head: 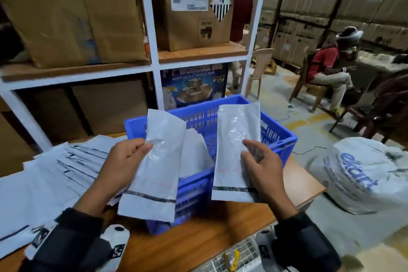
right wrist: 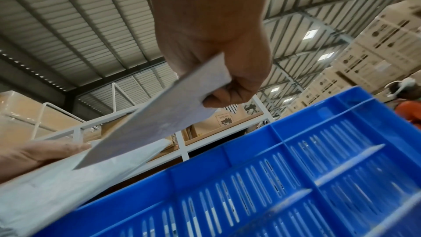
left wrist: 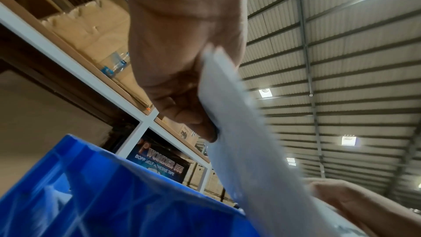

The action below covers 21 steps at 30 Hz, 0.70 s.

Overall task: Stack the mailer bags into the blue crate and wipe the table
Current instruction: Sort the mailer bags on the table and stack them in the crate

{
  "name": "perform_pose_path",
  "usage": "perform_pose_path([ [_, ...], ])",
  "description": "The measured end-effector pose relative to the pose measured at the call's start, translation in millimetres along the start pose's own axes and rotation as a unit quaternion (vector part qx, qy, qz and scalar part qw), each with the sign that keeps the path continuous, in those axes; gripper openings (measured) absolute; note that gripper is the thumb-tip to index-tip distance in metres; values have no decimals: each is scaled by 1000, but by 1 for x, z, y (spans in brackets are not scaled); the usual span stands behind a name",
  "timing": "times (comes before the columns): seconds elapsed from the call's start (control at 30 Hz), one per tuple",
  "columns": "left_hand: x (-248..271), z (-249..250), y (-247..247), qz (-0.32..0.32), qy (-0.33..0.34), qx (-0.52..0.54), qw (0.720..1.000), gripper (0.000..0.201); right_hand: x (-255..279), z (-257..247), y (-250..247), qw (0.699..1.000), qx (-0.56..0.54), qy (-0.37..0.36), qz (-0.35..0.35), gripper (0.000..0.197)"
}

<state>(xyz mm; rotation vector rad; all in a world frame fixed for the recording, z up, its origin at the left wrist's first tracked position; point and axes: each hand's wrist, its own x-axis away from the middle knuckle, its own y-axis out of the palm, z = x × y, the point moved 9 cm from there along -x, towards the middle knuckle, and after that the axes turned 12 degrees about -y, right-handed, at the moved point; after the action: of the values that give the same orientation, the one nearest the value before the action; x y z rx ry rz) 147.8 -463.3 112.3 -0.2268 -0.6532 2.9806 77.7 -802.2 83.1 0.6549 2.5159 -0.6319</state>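
Now | left hand pinches one bag, right hand another bag, both mid-frame above crate | risk: slick bags slip or land askew, missing the stack | pile waits lower left on surface

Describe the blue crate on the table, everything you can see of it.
The blue crate is a rectangular plastic box with slotted, ribbed walls and a thick rim, open at the top. It stands upright on the wooden table in front of the white shelf rack. At least one grey mailer bag leans inside it. Both hands hold bags above it; neither visibly touches the crate.
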Motion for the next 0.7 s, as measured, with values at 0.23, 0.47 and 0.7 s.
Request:
perform_pose_path([
  [0.23,-18,17,-4,141,-17,-130,981,40,-55,33,56,990,-83,-20,-109,28],
  [0.47,-60,-20,7,128,-179,-164,962,36,-83,55,77,977,-91,-44,-188,27],
  [0.7,-71,-37,20,35,-301,-435,848,46,-84,61,85,968,-108,-44,-221,28],
])
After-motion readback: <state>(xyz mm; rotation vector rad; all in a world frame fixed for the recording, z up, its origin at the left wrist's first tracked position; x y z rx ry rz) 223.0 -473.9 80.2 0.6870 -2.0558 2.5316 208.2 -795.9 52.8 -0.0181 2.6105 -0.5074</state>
